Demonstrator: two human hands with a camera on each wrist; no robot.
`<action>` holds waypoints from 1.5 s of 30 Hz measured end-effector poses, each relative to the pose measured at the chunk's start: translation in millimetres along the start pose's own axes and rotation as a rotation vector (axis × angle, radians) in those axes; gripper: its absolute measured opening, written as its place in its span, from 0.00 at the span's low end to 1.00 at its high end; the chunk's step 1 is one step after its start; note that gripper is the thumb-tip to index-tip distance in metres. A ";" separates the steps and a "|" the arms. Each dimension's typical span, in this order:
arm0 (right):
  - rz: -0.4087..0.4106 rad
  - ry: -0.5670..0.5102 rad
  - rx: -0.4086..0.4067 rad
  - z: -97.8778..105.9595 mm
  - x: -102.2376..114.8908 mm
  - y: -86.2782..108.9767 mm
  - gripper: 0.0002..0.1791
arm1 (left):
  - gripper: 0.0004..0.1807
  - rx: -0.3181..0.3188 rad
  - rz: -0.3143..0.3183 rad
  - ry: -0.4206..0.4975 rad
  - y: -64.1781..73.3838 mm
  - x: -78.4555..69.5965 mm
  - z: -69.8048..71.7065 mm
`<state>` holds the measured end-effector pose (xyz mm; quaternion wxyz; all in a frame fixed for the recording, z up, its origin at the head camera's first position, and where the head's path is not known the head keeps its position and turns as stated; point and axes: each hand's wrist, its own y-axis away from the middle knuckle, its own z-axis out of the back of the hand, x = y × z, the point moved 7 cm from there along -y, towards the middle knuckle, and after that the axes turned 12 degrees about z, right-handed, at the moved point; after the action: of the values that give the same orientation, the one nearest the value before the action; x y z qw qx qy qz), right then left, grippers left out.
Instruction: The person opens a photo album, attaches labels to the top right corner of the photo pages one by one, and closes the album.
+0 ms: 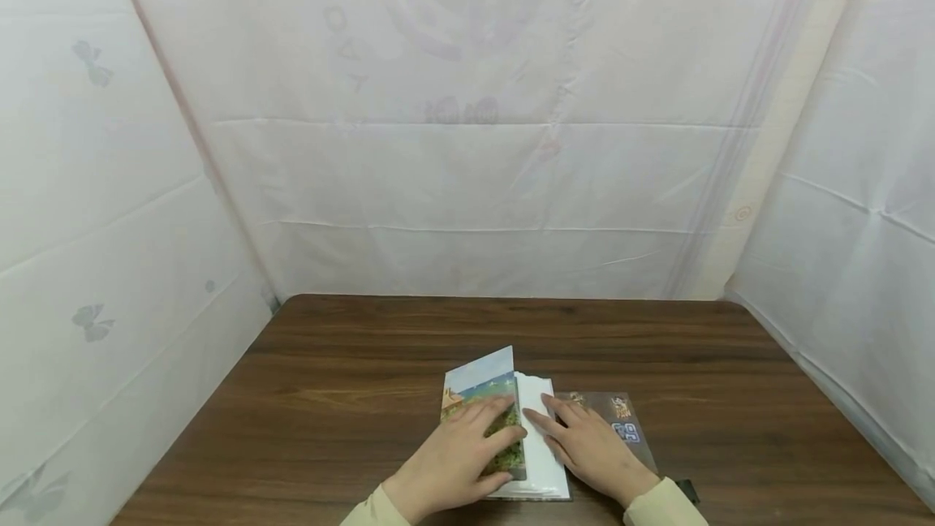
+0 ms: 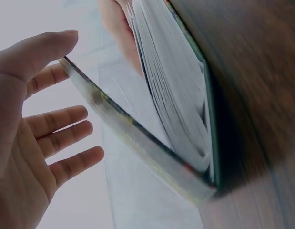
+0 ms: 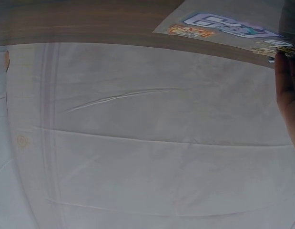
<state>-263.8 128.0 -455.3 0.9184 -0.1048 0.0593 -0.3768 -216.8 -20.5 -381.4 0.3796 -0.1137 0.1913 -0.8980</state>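
Observation:
A thick hardcover book lies on the table, its front cover raised at an angle over the white pages. That cover carries a printed scene of sky, sea and greenery. My left hand lies across its outer face with fingers spread and straight; in the left wrist view, thumb and index fingertips are right at the cover's free edge. My right hand rests with extended fingertips on the white page near the right edge. In the right wrist view only part of that hand shows.
Right of the book, partly under my right hand, is a see-through sheet with colourful printed lettering. The brown wooden table extends around both. White patterned cloth hangs behind the table and along both sides.

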 end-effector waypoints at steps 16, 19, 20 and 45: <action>0.063 0.125 0.003 1.7 6.4 -4.5 0.35 | 0.38 -0.069 0.026 -0.016 20.5 25.3 23.9; 0.067 0.125 0.007 1.0 7.1 -4.5 0.34 | 0.43 -0.081 0.047 -0.018 27.7 31.7 27.3; 0.065 0.124 0.010 0.5 7.0 -4.5 0.34 | 0.44 -0.084 0.057 -0.018 30.2 34.3 28.0; 0.074 0.146 -0.020 2.6 13.3 -6.9 0.32 | 0.39 -0.258 0.199 0.001 76.8 80.1 52.8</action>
<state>-258.6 114.2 -451.5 0.9240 -0.0839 0.1336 -0.3485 -204.3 -141.2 -362.1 0.4487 -0.1416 0.3154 -0.8241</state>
